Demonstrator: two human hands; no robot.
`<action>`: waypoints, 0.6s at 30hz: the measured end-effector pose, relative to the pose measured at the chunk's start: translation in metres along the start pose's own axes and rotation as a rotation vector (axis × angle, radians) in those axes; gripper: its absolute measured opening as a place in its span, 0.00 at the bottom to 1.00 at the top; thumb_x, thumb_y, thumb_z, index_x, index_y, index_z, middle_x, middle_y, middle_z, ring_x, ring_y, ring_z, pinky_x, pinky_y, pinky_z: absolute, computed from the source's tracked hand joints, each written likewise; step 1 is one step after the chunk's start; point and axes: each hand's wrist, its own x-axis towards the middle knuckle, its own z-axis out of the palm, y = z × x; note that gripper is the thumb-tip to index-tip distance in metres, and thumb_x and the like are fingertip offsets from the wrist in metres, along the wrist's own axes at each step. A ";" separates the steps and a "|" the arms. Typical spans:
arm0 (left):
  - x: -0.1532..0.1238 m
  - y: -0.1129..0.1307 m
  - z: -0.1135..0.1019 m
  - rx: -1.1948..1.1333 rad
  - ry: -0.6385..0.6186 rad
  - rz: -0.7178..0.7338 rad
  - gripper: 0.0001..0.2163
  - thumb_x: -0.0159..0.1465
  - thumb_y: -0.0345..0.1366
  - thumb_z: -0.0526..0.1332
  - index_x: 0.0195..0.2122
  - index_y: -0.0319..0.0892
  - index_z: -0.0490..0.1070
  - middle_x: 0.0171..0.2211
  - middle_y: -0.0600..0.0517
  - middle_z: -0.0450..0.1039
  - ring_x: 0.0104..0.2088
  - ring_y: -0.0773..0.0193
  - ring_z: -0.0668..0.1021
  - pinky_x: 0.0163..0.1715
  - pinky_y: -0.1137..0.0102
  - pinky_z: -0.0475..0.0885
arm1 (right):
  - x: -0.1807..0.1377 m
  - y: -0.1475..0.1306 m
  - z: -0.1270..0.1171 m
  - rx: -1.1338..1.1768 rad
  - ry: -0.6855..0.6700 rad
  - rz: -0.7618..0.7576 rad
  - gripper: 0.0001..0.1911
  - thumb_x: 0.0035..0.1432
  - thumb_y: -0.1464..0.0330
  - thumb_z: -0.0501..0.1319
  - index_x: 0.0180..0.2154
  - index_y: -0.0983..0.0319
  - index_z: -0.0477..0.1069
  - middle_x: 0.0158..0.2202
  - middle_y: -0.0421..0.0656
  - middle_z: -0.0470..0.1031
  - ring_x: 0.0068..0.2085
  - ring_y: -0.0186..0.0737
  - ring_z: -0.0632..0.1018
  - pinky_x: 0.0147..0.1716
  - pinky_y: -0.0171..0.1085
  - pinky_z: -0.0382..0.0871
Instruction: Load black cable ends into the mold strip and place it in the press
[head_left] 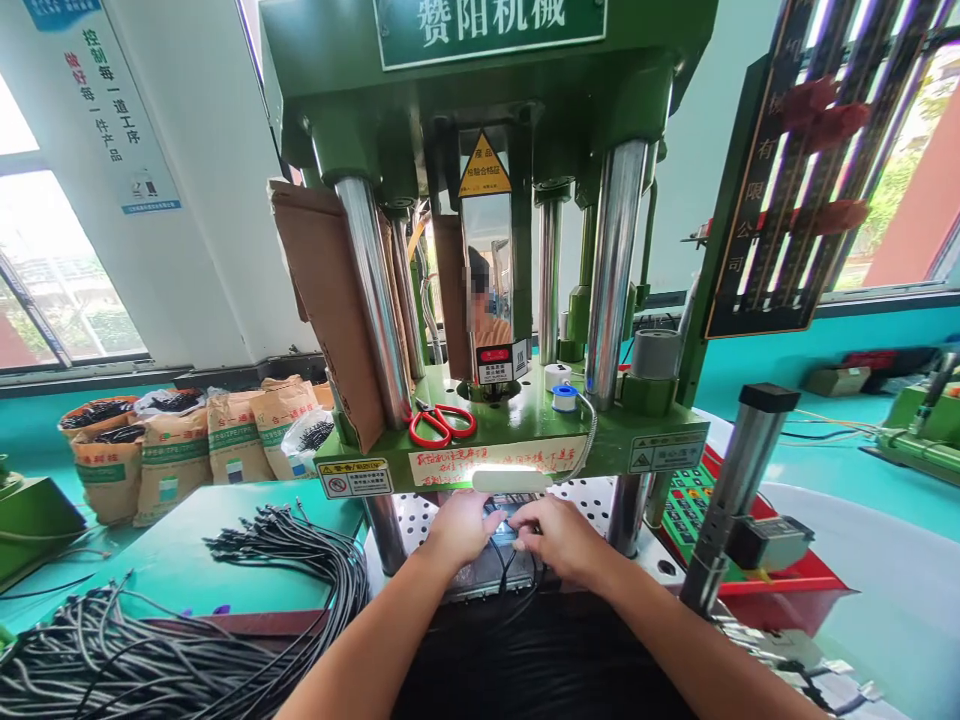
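A dark metal mould block sits low in the green press, under its front ledge and between the two front chrome columns, with thin black cables running off its near edge. Both hands are on it: the left hand rests on the block's left part with fingers curled down, and the right hand lies just beside it on the right, fingertips pressing down among the cables. Whether either hand actually pinches a cable cannot be told. Above them, on the press's green ledge, lie red-handled scissors and a small roll of white tape. To the left, on the teal counter, a thick bundle of black cables sprawls toward the near left corner. Beyond it stand brown paper sacks.
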 end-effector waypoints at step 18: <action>0.003 -0.005 -0.002 0.014 -0.015 -0.014 0.16 0.61 0.39 0.57 0.51 0.45 0.71 0.49 0.47 0.75 0.49 0.55 0.75 0.50 0.64 0.68 | 0.009 -0.038 0.014 -0.181 -0.007 0.001 0.02 0.46 0.71 0.67 0.25 0.60 0.79 0.30 0.48 0.81 0.40 0.50 0.77 0.41 0.42 0.61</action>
